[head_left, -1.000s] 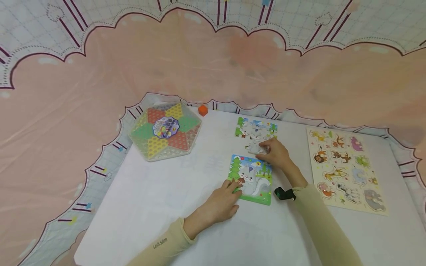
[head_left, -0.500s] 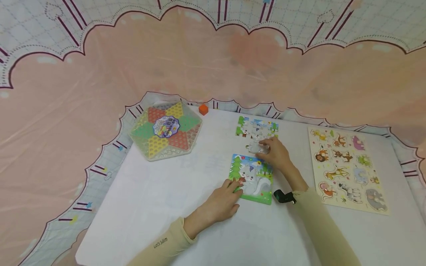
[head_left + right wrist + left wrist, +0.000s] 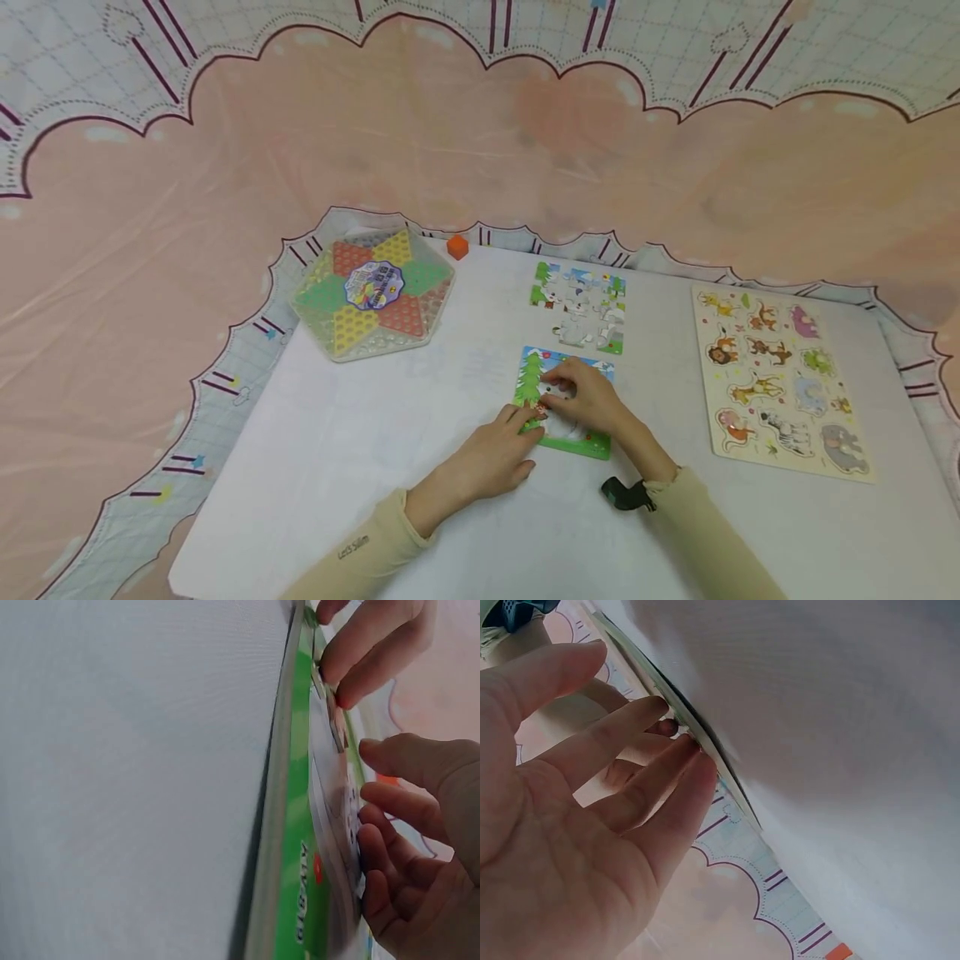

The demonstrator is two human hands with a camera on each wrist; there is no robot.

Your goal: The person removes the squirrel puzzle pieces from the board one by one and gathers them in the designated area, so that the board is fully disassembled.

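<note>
In the head view a squirrel jigsaw board (image 3: 573, 447) with a green border lies on the white table. My left hand (image 3: 491, 458) rests straight fingers on its left part. My right hand (image 3: 592, 402) is over the squirrel, thumb and index finger bent and apart at the surface. Seen from the right wrist, a brown jigsaw piece (image 3: 339, 724) stands slightly tilted by the left fingertips, and the right thumb (image 3: 386, 754) comes close to it. Whether the right fingers pinch a piece is hidden. Behind the board lie joined jigsaw pieces (image 3: 577, 292) of a matching picture.
A hexagonal Chinese checkers board (image 3: 416, 279) lies at the back left, with an orange block (image 3: 457, 247) beside its corner. An animal puzzle board (image 3: 787, 379) is on the right. A patterned cloth (image 3: 465, 142) hangs behind the table.
My right hand has moved from the joined pieces at the back down onto the squirrel board. A piece now shows at the joined picture's lower right. The left hand has hardly moved.
</note>
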